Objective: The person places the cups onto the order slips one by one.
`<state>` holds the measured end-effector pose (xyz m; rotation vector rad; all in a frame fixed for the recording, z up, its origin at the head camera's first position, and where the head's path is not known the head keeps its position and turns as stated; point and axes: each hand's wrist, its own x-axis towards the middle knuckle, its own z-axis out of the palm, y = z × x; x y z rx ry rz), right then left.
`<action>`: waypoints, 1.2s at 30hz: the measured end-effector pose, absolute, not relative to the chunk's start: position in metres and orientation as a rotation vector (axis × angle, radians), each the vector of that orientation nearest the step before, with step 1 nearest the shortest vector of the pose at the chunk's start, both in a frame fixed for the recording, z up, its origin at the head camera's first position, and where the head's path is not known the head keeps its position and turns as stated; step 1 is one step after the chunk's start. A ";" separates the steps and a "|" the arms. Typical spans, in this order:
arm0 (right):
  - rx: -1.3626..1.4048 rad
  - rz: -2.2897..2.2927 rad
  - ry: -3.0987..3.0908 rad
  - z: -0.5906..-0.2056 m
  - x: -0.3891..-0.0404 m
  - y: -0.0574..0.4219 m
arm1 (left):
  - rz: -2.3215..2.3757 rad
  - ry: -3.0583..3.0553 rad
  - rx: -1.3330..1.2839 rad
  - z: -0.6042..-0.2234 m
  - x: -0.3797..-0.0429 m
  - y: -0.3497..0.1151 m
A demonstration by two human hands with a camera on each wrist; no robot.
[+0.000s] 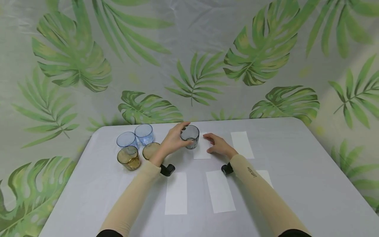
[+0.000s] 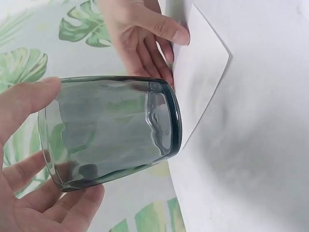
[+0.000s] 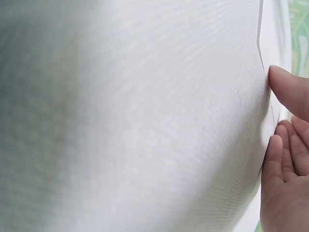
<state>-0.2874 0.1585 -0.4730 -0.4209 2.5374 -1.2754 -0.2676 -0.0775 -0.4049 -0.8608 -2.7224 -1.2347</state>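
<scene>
Smoky grey glass tumbler grasped in left hand

The tumbler was gripped between thumb and fingers at the left edge of a white rectangular paper sheet; whether its base was touching could not be told. Just right of the grip, the right hand was held loosely curved near that sheet's right edge, nothing grasped. Left of the grip, one clear blue glass tumbler, another blue tumbler, one amber glass tumbler and another amber tumbler, partly blocked by the left wrist, were grouped. A second sheet was placed farther right of the grip; nearer the body were laid a third sheet, a fourth sheet and a fifth sheet, partly covered by the beige right sleeve. The white-clothed table was backed, beyond the grip, by pale leaf-printed fabric. Dark lettering resembling "LetsSlim" was printed on the sleeve, too small to be read surely.
</scene>
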 end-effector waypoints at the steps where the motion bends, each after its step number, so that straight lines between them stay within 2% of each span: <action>1: -0.429 -1.273 2.540 -0.473 -0.287 0.158 | -1.244 -2.728 -0.855 -0.406 -0.268 -0.076; 36: -0.340 -1.287 2.539 -0.468 -0.282 0.158 | -1.234 -2.746 -0.909 -0.437 -0.286 -0.036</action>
